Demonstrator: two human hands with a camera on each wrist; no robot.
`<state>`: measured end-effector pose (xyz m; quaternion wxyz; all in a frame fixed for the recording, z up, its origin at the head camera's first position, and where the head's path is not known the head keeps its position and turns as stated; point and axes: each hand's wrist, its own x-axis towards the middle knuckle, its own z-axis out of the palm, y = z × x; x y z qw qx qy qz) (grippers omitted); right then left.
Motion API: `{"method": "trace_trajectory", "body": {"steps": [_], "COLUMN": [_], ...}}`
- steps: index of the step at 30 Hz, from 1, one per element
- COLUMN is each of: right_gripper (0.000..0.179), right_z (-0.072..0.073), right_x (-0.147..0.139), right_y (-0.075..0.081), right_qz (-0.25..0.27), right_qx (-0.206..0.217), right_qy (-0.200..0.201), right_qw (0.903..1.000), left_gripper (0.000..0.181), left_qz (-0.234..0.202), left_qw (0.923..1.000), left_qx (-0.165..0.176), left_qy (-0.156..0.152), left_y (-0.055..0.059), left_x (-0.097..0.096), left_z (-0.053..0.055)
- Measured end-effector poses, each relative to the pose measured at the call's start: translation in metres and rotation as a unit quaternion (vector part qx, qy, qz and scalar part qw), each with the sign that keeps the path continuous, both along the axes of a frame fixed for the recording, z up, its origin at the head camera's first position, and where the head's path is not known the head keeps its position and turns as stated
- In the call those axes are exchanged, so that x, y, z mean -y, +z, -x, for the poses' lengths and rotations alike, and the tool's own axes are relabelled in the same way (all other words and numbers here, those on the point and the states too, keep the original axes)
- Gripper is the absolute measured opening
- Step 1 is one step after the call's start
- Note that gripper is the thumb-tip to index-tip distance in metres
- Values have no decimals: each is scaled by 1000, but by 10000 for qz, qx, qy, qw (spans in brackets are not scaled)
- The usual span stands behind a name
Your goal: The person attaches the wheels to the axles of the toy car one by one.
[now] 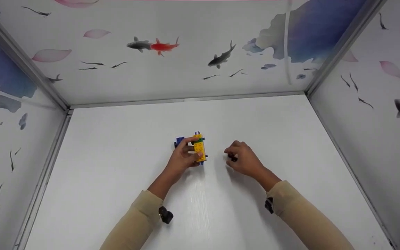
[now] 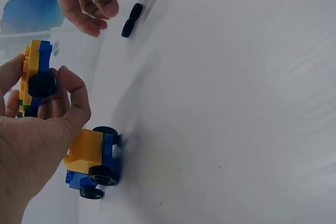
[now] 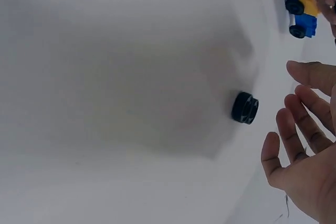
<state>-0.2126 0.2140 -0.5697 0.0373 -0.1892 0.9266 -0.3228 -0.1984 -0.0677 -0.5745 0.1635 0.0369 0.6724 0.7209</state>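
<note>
My left hand [image 1: 181, 161] grips a yellow and blue toy-brick vehicle body [image 1: 200, 149] between thumb and fingers. It has green bricks at one end, and a black wheel [image 2: 42, 85] shows on its side in the left wrist view. A second yellow and blue brick vehicle [image 2: 86, 150] with black wheels stands on the table just beyond that hand, partly covered by it in the head view. My right hand [image 1: 245, 159] hovers with loosely bent fingers over two small black wheels [image 2: 132, 20]. In the right wrist view these wheels [image 3: 245, 108] lie on the table, apart from the fingertips.
The white tabletop [image 1: 116, 194] is enclosed by printed panels at the back [image 1: 186, 76], left and right, with metal strips along the edges. Black wrist cameras [image 1: 165, 215] are strapped at both sleeves.
</note>
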Motion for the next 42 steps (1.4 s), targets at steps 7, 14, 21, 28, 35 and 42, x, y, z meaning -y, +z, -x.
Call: {"method": "trace_trajectory", "body": {"steps": [7,14,21,28,35,42], "right_gripper": [39,31,16,14,23,28], "right_z": [0,2,2,4,7,9], "right_x": [-18,-17,-12,-8,-2,8], "right_y": [-11,-19,-22,-21,-13,-5], "right_qz": [-277,-687,-570,-84,260,774], "right_qx": [-102,-301,-267,11,42,38], "right_qy": [-242,-102,-178,-289,-438,-405], "right_qw": [9993,9971,9979,9995,9987,9962], "left_gripper": [61,61,60,64,85,90], "left_qz": [-11,48,28,-11,-133,-215], "left_qw": [10000,9999,9999,9999,9999,9996], "left_qx": [-73,-108,-133,-110,24,187], "left_qy": [-49,-48,-106,17,96,50], "left_y": [-1,-1,-1,0,0,0], "left_x": [-1,-2,-4,-3,-4,-6], "left_z": [-2,-3,-4,-4,-2,-1]}}
